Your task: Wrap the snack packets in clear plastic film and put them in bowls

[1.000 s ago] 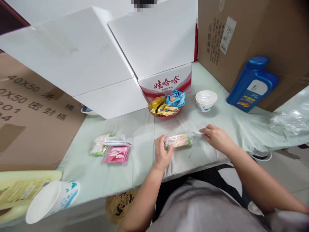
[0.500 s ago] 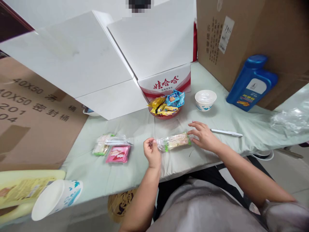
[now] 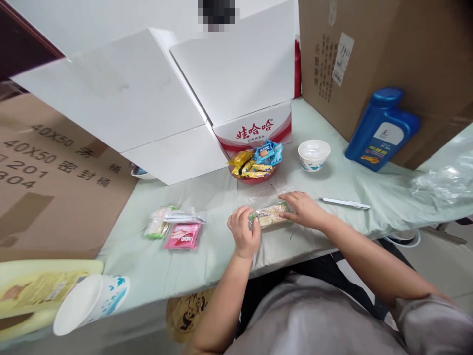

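A snack packet in clear wrapping with green ends lies near the table's front edge, between my two hands. Around its left end, my left hand has its fingers curled with the thumb against the near side. My right hand grips the right end, the thumb on top and the fingers reaching over the far side. Just behind the packet is a clear plastic bag, hard to make out against the cloth. A white pen rests to the right of my right hand.
Left of my hands lie a pink packet and another green-edged packet. Behind stand a red bowl of wrapped snacks, a paper bowl and a blue bottle. Cardboard boxes flank the table; a paper cup lies tipped at front left.
My left hand has moved right, from the loose clear wrapping onto the snack packet's left end. My right hand has shifted slightly left and closed on the other end. The packet now shows a different face.
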### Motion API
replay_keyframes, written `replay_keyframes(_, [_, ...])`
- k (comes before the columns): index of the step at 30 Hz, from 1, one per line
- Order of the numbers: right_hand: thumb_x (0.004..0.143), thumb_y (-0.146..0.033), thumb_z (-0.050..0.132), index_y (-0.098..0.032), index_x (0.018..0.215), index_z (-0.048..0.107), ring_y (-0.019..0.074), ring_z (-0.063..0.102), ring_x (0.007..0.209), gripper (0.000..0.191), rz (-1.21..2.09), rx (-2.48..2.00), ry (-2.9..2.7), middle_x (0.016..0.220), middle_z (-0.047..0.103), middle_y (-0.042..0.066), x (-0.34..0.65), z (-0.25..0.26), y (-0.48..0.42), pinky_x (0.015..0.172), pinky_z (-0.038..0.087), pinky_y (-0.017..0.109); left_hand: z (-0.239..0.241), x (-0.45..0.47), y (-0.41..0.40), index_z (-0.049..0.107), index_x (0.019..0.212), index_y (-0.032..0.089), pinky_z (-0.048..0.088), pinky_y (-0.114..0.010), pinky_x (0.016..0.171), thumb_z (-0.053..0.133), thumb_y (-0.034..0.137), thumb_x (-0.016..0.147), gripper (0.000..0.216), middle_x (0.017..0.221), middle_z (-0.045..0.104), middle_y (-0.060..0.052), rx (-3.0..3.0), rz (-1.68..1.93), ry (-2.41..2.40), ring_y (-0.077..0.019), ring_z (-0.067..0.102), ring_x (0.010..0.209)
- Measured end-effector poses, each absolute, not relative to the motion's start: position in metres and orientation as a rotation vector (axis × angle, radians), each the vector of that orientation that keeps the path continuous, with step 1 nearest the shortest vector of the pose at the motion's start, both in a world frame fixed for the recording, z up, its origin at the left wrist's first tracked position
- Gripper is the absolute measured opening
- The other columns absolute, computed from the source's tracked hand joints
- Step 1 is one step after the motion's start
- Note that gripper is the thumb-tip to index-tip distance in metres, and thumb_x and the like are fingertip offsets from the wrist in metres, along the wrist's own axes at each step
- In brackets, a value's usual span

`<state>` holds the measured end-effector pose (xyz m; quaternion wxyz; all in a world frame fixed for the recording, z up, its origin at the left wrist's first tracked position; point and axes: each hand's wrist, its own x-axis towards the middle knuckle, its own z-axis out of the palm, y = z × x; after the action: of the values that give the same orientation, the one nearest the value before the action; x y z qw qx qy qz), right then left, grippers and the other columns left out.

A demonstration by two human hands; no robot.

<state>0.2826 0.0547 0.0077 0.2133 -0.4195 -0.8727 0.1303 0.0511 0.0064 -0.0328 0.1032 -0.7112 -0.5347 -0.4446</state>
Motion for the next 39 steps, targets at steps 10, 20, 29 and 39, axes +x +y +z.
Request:
replay_keyframes(10, [0.092,-0.015,0.049,-0.019,0.105,0.07,0.0197,0.063,0.086,0.025,0.541,-0.977,-2.611,0.092,0.068,0.008,0.313,0.033,0.018,0.08,0.043,0.032,-0.001,0.007,-0.038,0.071,0.09,0.023,0.041,-0.043,0.09,0.054,0.016,0.087,0.018,0.086,0.065,-0.006,-2.379,-0.911,-1.632,-0.0243,0.057,0.095])
replay_keyframes(20, [0.095,-0.028,0.048,-0.022,0.115,0.067,0.0193,0.067,0.089,0.028,0.853,-1.153,-2.449,0.103,0.072,0.006,0.328,0.039,0.014,0.078,0.049,0.03,0.07,-0.001,-0.063,0.069,0.088,0.024,0.053,-0.03,0.075,0.053,0.025,0.092,0.016,0.089,0.067,-0.004,-3.128,-0.702,-1.888,-0.0169,0.064,0.084])
replay_keyframes(29, [0.093,-0.014,0.044,-0.015,0.126,0.062,0.0292,0.051,0.117,0.037,0.124,-1.361,-2.398,0.131,0.06,0.015,0.295,-0.035,0.048,0.094,0.041,0.044,-0.002,0.061,0.024,0.053,0.132,0.025,0.046,-0.051,0.101,0.065,0.019,0.081,0.054,0.13,0.059,-0.011,-2.869,-0.624,-1.53,-0.0284,0.055,0.121])
replay_keyframes(39, [0.096,-0.018,0.043,-0.018,0.121,0.063,0.0275,0.052,0.113,0.033,0.101,-1.374,-2.404,0.129,0.062,0.011,0.296,-0.03,0.047,0.091,0.038,0.041,0.009,0.003,0.03,0.061,0.122,0.022,0.051,-0.042,0.091,0.073,0.026,0.071,0.052,0.111,0.068,-0.009,-2.851,-0.644,-1.939,-0.0263,0.064,0.102])
